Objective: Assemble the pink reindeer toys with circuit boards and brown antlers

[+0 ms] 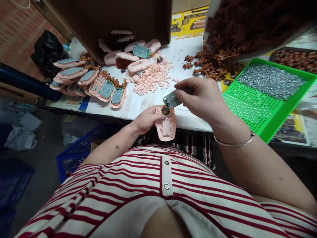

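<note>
My left hand (pixel 148 119) grips a pink plastic shell (pixel 166 129) by its upper left side, over the table's front edge. The shell's hollow inside faces up. A small round part (pixel 165 111) with wires sits at the shell's top end. Between thumb and fingers, my right hand (pixel 198 96) pinches a circuit board (pixel 173 100), tilted just above the shell's upper end. Thin wires run from the board's lower left corner down toward the round part. My right fingers partly cover the board's far end.
Pink shells with boards (pixel 105 89) are stacked at the left. Small pink pieces (pixel 153 77) lie heaped near an open cardboard box (pixel 111 19). Brown plastic parts (pixel 210 62) spill from a bag. A green tray (pixel 267 122) of metal screws stands at the right.
</note>
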`<move>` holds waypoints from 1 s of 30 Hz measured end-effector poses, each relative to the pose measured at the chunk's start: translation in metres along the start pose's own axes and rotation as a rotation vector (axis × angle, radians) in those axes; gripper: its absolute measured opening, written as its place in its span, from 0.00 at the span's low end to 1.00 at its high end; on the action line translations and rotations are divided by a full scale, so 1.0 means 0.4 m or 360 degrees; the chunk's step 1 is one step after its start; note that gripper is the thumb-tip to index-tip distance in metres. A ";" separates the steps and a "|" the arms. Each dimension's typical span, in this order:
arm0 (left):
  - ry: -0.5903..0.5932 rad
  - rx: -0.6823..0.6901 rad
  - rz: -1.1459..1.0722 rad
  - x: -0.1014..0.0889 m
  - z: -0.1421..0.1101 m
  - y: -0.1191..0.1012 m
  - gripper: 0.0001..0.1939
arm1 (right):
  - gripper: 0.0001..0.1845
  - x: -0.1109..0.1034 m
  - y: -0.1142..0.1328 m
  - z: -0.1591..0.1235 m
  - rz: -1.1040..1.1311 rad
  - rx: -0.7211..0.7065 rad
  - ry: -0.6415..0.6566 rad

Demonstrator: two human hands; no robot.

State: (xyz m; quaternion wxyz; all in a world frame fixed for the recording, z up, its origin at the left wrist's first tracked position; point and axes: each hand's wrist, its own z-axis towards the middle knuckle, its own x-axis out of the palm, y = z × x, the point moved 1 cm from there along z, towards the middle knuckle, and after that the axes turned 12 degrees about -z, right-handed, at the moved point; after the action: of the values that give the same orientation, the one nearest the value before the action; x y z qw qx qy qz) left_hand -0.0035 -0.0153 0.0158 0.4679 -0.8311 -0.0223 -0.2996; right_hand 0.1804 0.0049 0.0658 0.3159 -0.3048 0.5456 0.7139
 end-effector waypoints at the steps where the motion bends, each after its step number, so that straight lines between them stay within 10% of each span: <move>1: -0.0004 -0.0014 -0.0005 -0.002 0.000 0.001 0.19 | 0.15 0.003 -0.003 0.000 0.0065 0.0048 0.0029; 15: -0.0181 0.0082 -0.0069 -0.027 -0.003 0.003 0.18 | 0.21 0.002 -0.021 -0.019 0.0122 -0.0168 0.0135; 23: 0.0057 0.0161 0.0030 -0.019 -0.007 -0.004 0.11 | 0.34 -0.018 -0.069 -0.046 0.0246 -0.0321 0.0434; 30: 0.0001 0.0183 0.0129 -0.029 -0.005 0.001 0.11 | 0.21 -0.028 -0.047 -0.084 -0.0101 -0.0717 0.0218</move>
State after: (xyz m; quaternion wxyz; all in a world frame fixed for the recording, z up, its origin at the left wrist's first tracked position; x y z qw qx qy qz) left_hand -0.0139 -0.0142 0.0100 0.5266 -0.8031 -0.0055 -0.2789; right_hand 0.2050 -0.0252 0.0562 0.2245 -0.4323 0.3827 0.7850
